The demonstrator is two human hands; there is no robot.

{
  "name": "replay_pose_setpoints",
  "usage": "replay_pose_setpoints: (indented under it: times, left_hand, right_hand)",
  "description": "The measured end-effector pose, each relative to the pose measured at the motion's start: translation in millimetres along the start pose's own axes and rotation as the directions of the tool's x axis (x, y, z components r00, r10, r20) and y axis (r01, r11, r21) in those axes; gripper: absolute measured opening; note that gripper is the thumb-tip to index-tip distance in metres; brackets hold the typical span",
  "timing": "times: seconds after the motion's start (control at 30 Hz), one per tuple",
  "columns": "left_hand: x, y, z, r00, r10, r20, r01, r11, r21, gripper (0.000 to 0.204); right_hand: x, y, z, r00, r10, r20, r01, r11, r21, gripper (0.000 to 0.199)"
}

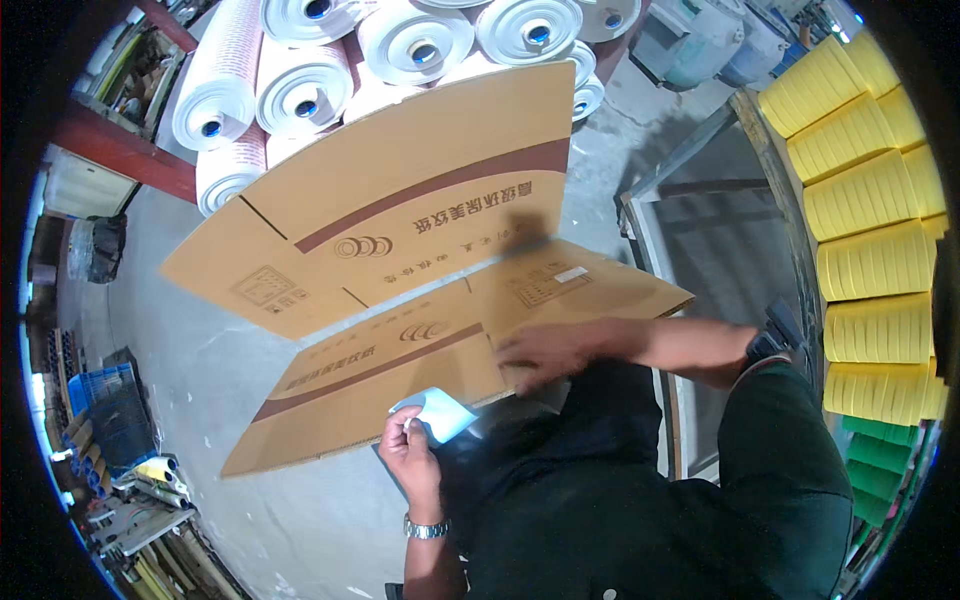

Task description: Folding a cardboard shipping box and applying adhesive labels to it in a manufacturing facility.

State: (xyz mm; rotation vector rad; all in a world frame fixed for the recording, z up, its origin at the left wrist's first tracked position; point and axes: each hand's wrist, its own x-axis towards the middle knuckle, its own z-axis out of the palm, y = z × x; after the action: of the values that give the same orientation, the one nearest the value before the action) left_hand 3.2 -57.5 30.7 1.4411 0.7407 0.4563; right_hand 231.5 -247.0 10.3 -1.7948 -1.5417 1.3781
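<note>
Near my waist, my left hand (408, 448) pinches a small pale blue-white sheet (436, 414), bright in the light; whether it is a label or plain paper I cannot tell. My right hand (545, 355) reaches across the near brown cardboard sheet (370, 385), fingers stretched over its surface and slightly blurred. A small white label (571, 274) sits on that sheet's printed right part. Beyond it another cardboard sheet (400, 150) stands tilted, with a dark red band and print. Whether both are parts of one carton, I cannot tell.
Large white wrapped rolls (415, 45) are stacked behind the cardboard. At right, a wooden-edged frame (785, 200) stands beside stacked yellow bundles (870, 200) and green ones (875, 470). A blue crate (100, 385) lies on the left, near a dark bag (105, 250).
</note>
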Motion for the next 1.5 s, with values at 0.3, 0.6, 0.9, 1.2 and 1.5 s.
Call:
replay_pose_setpoints:
  times: [0.3, 0.6, 0.9, 1.2, 1.5]
  left_hand:
    - [-6.1, 5.7, -6.3, 1.000, 0.016, -0.017, -0.017, 0.997, -0.081, 0.017]
    - [-13.7, 1.5, -42.8, 0.979, 0.051, -0.196, -0.050, 0.999, 0.009, 0.014]
    - [-12.6, -44.5, -34.5, 0.997, -0.048, -0.062, 0.064, 0.957, 0.283, 0.018]
    - [-8.0, -46.4, -30.8, 1.000, -0.007, -0.024, 0.018, 0.885, 0.464, 0.016]
    - [19.4, -62.9, -27.9, 0.988, -0.132, -0.083, 0.153, 0.919, 0.363, 0.017]
  right_hand:
    - [-13.4, -26.7, 11.4, 0.925, -0.117, -0.362, -0.013, 0.941, -0.338, 0.031]
    - [36.2, -4.5, -134.0, 0.560, -0.410, -0.720, -0.212, 0.769, -0.603, 0.057]
    - [100.3, 39.5, -250.9, 0.448, -0.143, -0.882, -0.480, 0.794, -0.373, 0.073]
    - [110.0, 58.4, -253.7, 0.422, -0.118, -0.899, -0.477, 0.814, -0.331, 0.067]
    - [127.8, 63.8, -187.9, 0.566, -0.275, -0.777, -0.221, 0.857, -0.465, 0.056]
